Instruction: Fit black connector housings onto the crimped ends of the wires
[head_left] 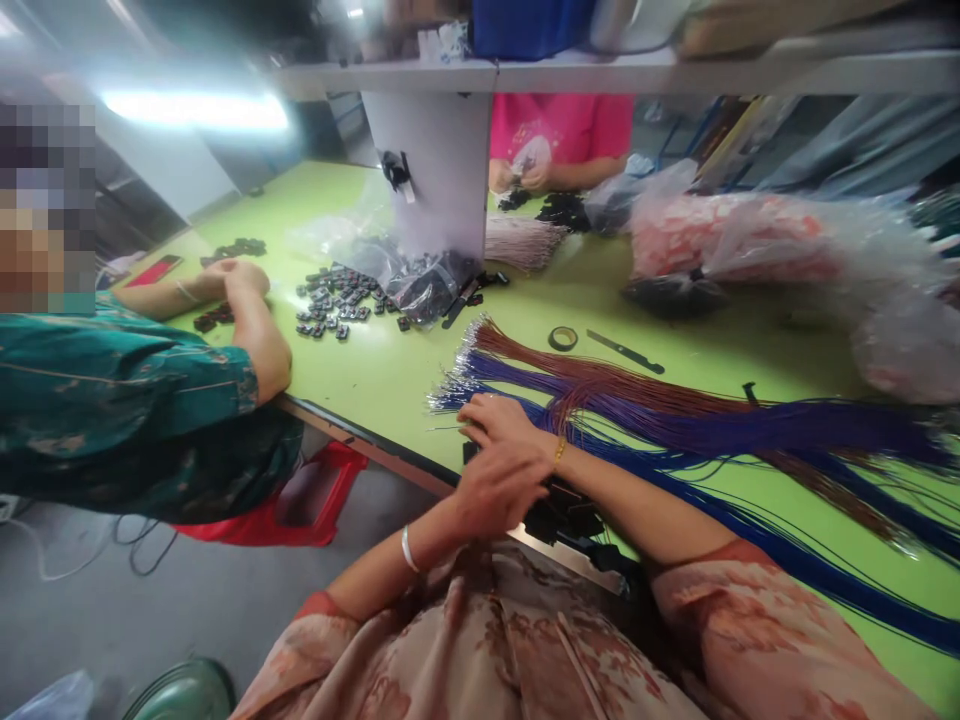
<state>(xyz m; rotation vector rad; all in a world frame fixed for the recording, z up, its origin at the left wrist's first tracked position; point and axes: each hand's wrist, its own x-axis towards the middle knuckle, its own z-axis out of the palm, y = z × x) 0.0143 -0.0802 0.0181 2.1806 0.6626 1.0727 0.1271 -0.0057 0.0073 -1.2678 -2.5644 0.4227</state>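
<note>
My right hand (504, 418), with a gold bracelet at its wrist, lies at the tips of the blue wires (637, 455). Its fingers are bent together, and a thin wire end sticks out to their left. Just in front of it is my left hand (496, 490), wearing a pale bangle. Its fingers are curled, and whatever they hold is hidden. Black parts (566, 512) lie beside and under my hands at the table edge. Behind the blue wires, purple wires (532, 380) and brown wires (517, 345) fan out with bare, silvery ends.
A tape roll (562, 338) and a flat blade (626, 352) lie beyond the wires. Small black pieces (334, 298) are spread at left, near a co-worker's hands (238, 280). A person in pink (562, 130) sits opposite. Plastic bags (750, 240) fill the back right; a red stool (322, 500) stands left.
</note>
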